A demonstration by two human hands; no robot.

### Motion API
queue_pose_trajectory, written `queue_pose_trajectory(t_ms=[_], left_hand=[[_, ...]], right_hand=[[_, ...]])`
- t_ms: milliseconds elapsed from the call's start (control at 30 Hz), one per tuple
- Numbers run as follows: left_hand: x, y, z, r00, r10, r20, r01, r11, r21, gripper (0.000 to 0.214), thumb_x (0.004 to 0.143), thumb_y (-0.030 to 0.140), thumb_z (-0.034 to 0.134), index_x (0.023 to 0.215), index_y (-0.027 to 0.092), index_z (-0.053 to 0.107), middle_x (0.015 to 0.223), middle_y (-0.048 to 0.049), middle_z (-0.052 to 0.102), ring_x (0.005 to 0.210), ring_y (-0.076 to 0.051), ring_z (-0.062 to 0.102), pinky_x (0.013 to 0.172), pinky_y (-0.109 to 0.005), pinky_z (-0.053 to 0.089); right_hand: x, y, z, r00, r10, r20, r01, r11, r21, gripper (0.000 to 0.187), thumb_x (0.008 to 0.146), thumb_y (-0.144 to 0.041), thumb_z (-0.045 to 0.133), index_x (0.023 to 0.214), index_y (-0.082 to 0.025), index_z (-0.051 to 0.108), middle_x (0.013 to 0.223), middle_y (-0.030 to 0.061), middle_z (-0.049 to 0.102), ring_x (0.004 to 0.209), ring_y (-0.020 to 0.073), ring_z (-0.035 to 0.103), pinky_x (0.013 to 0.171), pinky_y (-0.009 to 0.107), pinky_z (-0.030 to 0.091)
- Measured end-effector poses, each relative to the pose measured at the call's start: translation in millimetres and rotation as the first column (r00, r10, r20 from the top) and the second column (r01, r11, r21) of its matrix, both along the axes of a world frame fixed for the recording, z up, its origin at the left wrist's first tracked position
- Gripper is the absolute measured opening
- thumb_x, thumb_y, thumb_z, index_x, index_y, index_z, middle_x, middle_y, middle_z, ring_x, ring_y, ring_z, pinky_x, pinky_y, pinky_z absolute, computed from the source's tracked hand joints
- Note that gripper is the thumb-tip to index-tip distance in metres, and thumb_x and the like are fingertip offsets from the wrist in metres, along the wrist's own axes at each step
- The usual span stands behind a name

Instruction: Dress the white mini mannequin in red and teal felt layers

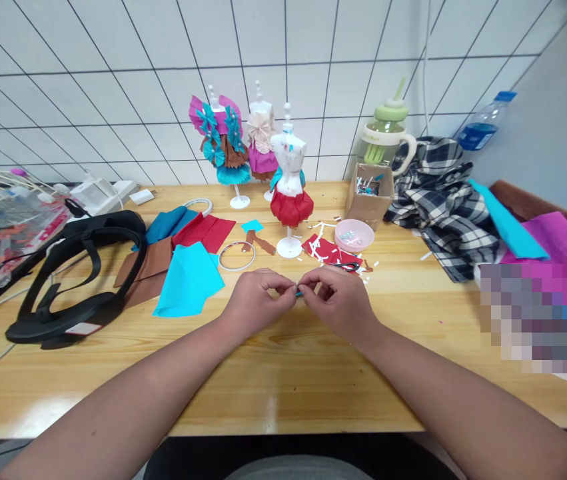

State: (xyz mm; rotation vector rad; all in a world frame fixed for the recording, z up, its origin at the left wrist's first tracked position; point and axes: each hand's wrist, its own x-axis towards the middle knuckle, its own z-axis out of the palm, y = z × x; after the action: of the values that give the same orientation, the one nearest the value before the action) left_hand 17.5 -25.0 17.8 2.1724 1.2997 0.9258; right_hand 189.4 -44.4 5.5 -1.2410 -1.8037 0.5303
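Two bare forearms (133, 380) come in over one wooden table (273, 393). One black-and-white checked cloth (433, 200) lies bunched toward the right side, and one black strap frame (48, 327) rests at the left. Three small dress forms stand upright near the wall: one in magenta, brown and turquoise (220, 143), one in cream and magenta (262, 133), and, nearest, one with a mostly white torso above a puffed red skirt (288, 207). One green-lidded cup (388, 127) stands farther right, and one blue-capped bottle (486, 127) leans beyond the cloth. Folded sheets in four colours lie left of the hands, the bright turquoise one (188, 280) closest.

Both hands are closed in a pinch, thumb against bent fingers: the left hand (258, 297) and the right hand (340, 300) meet almost tip to tip. One cardboard box (367, 212) and one pink bowl (353, 248) sit behind the right hand, both with small bits inside. Two pale rings (237, 269) lie left of the nearest form; the white scraps (319, 248) are too many to count.

Smallest is one turquoise piece (298, 293), gripped between both hands' fingertips in front of the nearest form. Only a narrow, slightly dark sliver shows; its full shape is hidden by the fingers.
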Motion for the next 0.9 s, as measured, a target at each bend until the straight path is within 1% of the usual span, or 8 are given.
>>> queue_pose_trajectory(t_ms=[100,167,300,433,633,767,833,900], left_hand=[[0,0,0.1,1.0,-0.012,0.004,0.012,1.0,-0.021,0.014,0.071,0.015,0.062,0.067,0.021,0.074,0.065,0.0008,0.073,0.06,-0.012,0.065,0.059,-0.021,0.047],[0,0,-0.2,1.0,-0.004,0.004,0.004,1.0,-0.015,0.014,0.072,0.015,0.062,0.066,0.021,0.074,0.065,0.0009,0.073,0.06,-0.012,0.065,0.059,-0.021,0.047],[0,0,-0.8,1.0,-0.005,0.009,0.005,1.0,-0.001,0.014,0.072,0.017,0.062,0.065,0.021,0.072,0.063,0.0018,0.072,0.059,-0.011,0.065,0.059,-0.02,0.047],[-1,0,-1.4,1.0,-0.014,0.007,0.014,1.0,0.013,0.014,0.073,0.018,0.062,0.065,0.021,0.072,0.062,0.0016,0.072,0.057,-0.011,0.064,0.058,-0.02,0.046],[0,0,-1.0,0.999,-0.037,0.023,0.037,0.999,-0.004,0.015,0.074,0.016,0.061,0.069,0.022,0.074,0.065,0.0018,0.073,0.059,-0.011,0.065,0.059,-0.02,0.048],[0,1,1.9,0.999,-0.033,0.033,0.034,0.999,-0.035,0.015,0.075,0.017,0.062,0.074,0.023,0.076,0.07,0.0005,0.075,0.064,-0.013,0.067,0.062,-0.021,0.05],[0,2,3.4,0.999,-0.028,0.029,0.029,0.998,-0.047,0.015,0.076,0.017,0.062,0.076,0.022,0.076,0.073,-0.0003,0.076,0.067,-0.014,0.069,0.063,-0.022,0.051],[-1,2,4.1,0.999,-0.027,0.026,0.028,0.998,-0.054,0.016,0.077,0.016,0.062,0.077,0.022,0.076,0.074,-0.0007,0.076,0.069,-0.014,0.069,0.065,-0.023,0.052]], right_hand=[[0,1,-0.5,0.999,-0.001,-0.05,-0.003,0.997,-0.072,0.003,0.075,-0.018,0.063,0.076,-0.02,0.064,0.067,-0.0027,0.064,0.048,0.0091,0.052,0.05,0.022,0.043],[0,1,-1.0,0.997,0.008,-0.074,-0.015,0.995,-0.094,0.004,0.075,-0.018,0.062,0.077,-0.02,0.065,0.068,-0.0024,0.065,0.048,0.0087,0.052,0.049,0.021,0.043],[1,1,-1.3,0.997,0.032,-0.064,-0.035,0.998,-0.052,0.009,0.078,-0.02,0.063,0.084,-0.021,0.069,0.07,-0.0009,0.066,0.049,0.0094,0.053,0.051,0.022,0.045],[1,1,-1.0,0.998,0.017,-0.06,-0.019,0.999,-0.04,0.007,0.078,-0.021,0.063,0.079,-0.021,0.07,0.064,-0.0014,0.065,0.049,0.0101,0.053,0.051,0.022,0.044],[0,2,-0.1,0.99,-0.006,-0.141,-0.013,0.991,-0.131,0.006,0.076,-0.022,0.062,0.076,-0.02,0.067,0.064,-0.0018,0.064,0.046,0.0092,0.05,0.045,0.021,0.04],[3,5,-0.2,0.977,-0.047,-0.206,-0.002,0.974,-0.228,0.006,0.078,-0.024,0.059,0.076,-0.02,0.063,0.062,-0.0026,0.063,0.044,0.0088,0.049,0.041,0.02,0.036],[6,7,-1.2,0.972,-0.065,-0.225,0.005,0.966,-0.257,0.007,0.079,-0.026,0.058,0.078,-0.02,0.062,0.065,-0.0021,0.064,0.045,0.0088,0.05,0.043,0.02,0.037],[11,11,-2.6,0.972,-0.085,-0.218,0.029,0.968,-0.251,0.008,0.081,-0.027,0.058,0.08,-0.02,0.061,0.067,-0.0013,0.066,0.047,0.009,0.051,0.045,0.02,0.04]])
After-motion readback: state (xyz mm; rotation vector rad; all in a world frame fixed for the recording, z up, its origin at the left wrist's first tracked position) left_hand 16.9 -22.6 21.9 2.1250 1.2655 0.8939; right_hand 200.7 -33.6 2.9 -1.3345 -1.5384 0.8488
